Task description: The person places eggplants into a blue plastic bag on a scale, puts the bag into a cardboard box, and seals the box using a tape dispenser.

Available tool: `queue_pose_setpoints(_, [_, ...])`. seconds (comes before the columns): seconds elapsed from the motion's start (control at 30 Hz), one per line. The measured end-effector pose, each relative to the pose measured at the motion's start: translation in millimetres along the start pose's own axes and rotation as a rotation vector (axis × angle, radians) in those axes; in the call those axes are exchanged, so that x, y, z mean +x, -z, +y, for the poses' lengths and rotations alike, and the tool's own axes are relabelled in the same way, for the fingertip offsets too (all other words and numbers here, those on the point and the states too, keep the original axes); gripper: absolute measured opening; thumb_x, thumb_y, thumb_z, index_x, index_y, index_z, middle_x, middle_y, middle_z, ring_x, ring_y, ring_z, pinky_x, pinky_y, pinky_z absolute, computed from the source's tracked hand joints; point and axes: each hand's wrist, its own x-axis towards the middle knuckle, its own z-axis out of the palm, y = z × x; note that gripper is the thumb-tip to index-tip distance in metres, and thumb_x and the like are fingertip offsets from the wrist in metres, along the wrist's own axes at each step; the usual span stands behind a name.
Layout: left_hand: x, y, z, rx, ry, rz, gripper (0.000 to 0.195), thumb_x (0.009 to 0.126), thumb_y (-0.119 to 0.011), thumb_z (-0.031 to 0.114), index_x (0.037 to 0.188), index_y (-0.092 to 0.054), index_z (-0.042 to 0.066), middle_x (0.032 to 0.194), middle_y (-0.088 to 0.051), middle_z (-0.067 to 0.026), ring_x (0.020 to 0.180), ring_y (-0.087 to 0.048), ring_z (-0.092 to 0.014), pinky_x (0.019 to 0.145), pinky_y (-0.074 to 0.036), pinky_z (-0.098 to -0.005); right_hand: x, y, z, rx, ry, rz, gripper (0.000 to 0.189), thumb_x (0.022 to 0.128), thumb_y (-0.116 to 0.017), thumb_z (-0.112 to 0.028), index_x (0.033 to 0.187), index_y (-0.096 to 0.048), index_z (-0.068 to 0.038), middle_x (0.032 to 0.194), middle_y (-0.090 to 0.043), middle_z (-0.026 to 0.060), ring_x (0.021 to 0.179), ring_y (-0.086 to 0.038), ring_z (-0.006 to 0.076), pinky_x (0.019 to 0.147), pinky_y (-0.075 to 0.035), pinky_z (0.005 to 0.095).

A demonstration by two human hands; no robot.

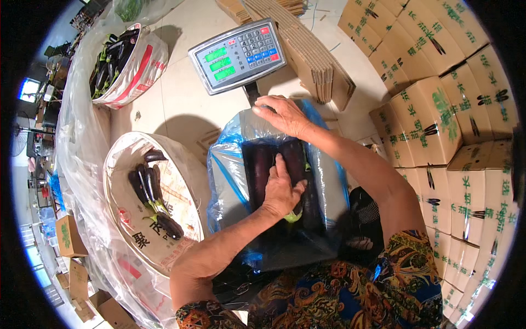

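An open cardboard box lined with a blue plastic bag stands right before me. Long dark eggplants lie side by side inside it, one with a green stem end towards me. My left hand rests palm down on the eggplants, its fingers and thumb spread. At the box's far side, my right hand is over the upright flap, fingers stretched leftward with the thumb side apart. Whether its fingertips touch the flap is unclear.
Beyond the box stands a lit electronic scale display. Leftward are a white tub holding several eggplants and a fuller basket. Flattened cardboard leans behind the display. Printed cartons are stacked on the right.
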Motion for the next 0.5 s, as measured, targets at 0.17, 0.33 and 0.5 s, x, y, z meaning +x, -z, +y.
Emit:
queue_pose_setpoints(0.17, [-4, 15, 7, 0.343, -0.036, -0.096, 0.088, 0.093, -0.058, 0.044, 0.148, -0.014, -0.009, 0.125, -0.046, -0.0320, 0.110, -0.051, -0.047, 0.097, -0.043, -0.0476, -22, 30, -22, -0.069, 0.168, -0.032, 0.037, 0.090, -0.063, -0.028, 0.115, -0.060, -0.001, 0.117, -0.062, 0.0205, 0.112, -0.057, 0.0377, 0.097, -0.044, 0.0422])
queue_pose_setpoints(0.33, [-21, 69, 33, 0.380, -0.295, -0.259, 0.058, 0.094, -0.059, 0.036, 0.136, -0.045, -0.001, 0.114, -0.056, -0.0243, 0.102, -0.060, -0.041, 0.087, -0.052, -0.0451, -71, 101, -91, -0.164, 0.180, -0.113, 0.039, 0.092, -0.062, -0.027, 0.115, -0.058, 0.003, 0.118, -0.059, 0.0251, 0.111, -0.058, 0.0405, 0.096, -0.046, 0.0445])
queue_pose_setpoints(0.5, [-41, 122, 30, 0.209, -0.264, -0.535, 0.049, 0.093, -0.063, 0.028, 0.133, -0.052, 0.001, 0.110, -0.063, -0.0223, 0.093, -0.067, -0.035, 0.082, -0.056, -0.0414, -120, 122, -136, -0.092, 0.076, -0.297, 0.038, 0.091, -0.067, -0.025, 0.117, -0.059, 0.002, 0.119, -0.061, 0.0229, 0.108, -0.062, 0.0382, 0.091, -0.052, 0.0440])
